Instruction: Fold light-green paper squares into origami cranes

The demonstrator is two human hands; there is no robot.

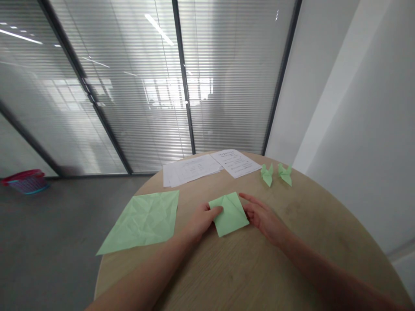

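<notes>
A small folded square of light green paper (230, 214) lies on the round wooden table (292, 255). My left hand (202, 220) pinches its left corner, thumb on top of the paper. My right hand (262, 214) rests against the paper's right edge, fingers stretched out and flat on the table. A larger creased green sheet (144, 220) lies unfolded to the left, overhanging the table edge.
Two finished green paper cranes (275, 173) stand at the back right of the table. White printed sheets (207, 166) lie at the far edge. Glass walls with blinds stand behind, and a red basket (26, 180) sits on the floor at left.
</notes>
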